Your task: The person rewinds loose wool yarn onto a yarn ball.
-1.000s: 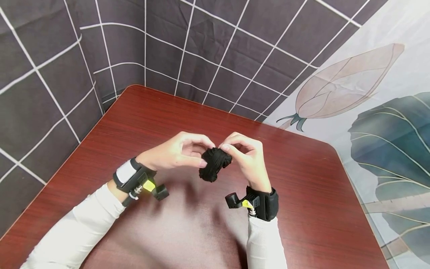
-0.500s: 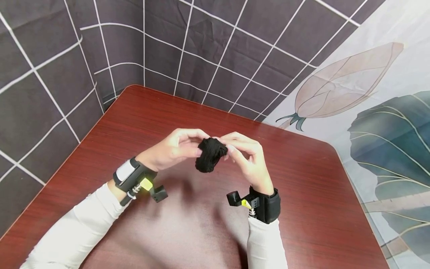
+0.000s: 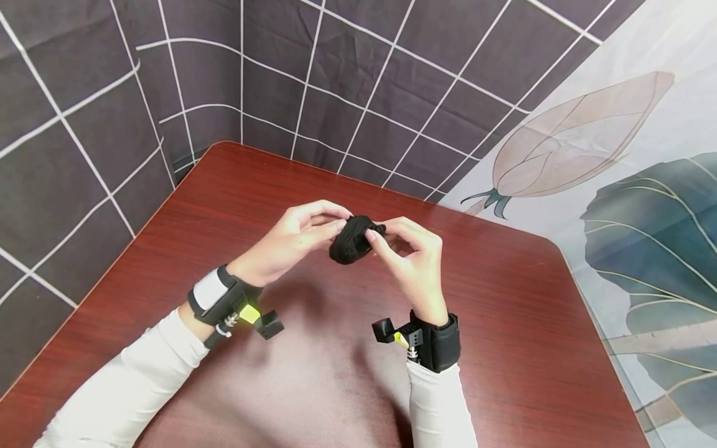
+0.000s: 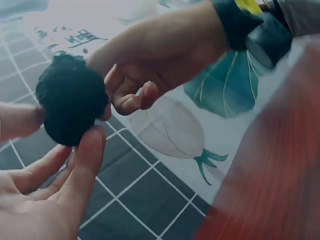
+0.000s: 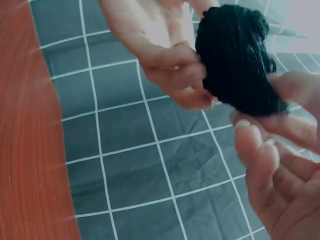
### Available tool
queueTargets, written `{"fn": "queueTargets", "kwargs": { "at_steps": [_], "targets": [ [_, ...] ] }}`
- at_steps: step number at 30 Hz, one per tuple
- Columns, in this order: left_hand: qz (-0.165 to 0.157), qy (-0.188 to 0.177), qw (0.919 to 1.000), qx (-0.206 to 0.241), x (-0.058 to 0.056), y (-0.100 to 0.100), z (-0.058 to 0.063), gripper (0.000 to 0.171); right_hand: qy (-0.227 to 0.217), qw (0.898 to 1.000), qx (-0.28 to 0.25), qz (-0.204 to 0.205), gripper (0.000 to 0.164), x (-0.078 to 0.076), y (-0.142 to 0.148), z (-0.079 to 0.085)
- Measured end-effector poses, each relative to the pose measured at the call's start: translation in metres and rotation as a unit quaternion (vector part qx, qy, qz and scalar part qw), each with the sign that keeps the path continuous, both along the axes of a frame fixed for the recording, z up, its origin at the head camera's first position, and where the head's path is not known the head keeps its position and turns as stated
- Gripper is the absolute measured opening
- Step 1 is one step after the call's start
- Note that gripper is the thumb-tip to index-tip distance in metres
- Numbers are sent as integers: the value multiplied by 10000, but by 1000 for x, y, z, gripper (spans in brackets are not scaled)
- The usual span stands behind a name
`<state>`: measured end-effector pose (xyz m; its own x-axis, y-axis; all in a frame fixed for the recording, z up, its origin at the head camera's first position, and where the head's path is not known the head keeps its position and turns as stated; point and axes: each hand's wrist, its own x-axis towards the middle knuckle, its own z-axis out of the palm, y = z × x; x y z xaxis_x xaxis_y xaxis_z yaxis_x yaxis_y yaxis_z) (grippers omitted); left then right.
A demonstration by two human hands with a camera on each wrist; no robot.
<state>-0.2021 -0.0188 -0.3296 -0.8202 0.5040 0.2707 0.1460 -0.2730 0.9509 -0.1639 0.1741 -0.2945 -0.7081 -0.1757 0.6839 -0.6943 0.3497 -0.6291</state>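
Observation:
Between my two hands, a small black bundle of yarn [image 3: 351, 241] is held up above the table. It looks soft and rounded, with fine strands along its surface in the right wrist view. My left hand [image 3: 291, 239] pinches its left side between thumb and fingers. From the other side, my right hand [image 3: 416, 264] grips the right end, thumb on the near face and fingers behind. In the left wrist view the bundle [image 4: 72, 100] shows as a dark lump with a ruffled top; its far side is hidden there.
A reddish-brown wooden table [image 3: 493, 311] lies under both hands. Behind it hangs a dark cloth [image 3: 280, 81] with a white grid. To the right is a pale cloth [image 3: 560, 249] printed with leaves and a bud. Each wrist carries a strapped camera.
The bundle has been raised and turned, now showing a longer, smoother oval face. Both hands have shifted their fingers on it, and the right thumb has come onto its near face.

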Motion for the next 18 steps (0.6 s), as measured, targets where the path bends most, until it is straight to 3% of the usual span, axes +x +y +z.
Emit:
{"fn": "queueTargets", "kwargs": {
  "at_steps": [3,6,9,12,16,18],
  "targets": [
    [494,283,9971,-497,2,-1,3,33,-62,9988,284,-394,12,-6,5,-10],
    [917,866,9842,-1243,3,-2,-1,37,-463,9927,734,-838,21,-13,12,-26],
    [1191,1686,9543,-2161,-1,-1,-8,44,-899,9768,1424,-1322,24,-21,14,-40],
    [1216,2295,9230,-2841,-11,3,-17,43,-1201,9547,2085,-1753,24,-32,8,-54],
    [1149,2578,8907,-3563,-30,9,-28,36,-1452,9325,2471,-2196,29,-46,-4,-73],
    [1118,2547,8797,-3857,-39,10,-32,33,-1573,9251,2511,-2374,33,-52,-9,-79]
  ]
}}
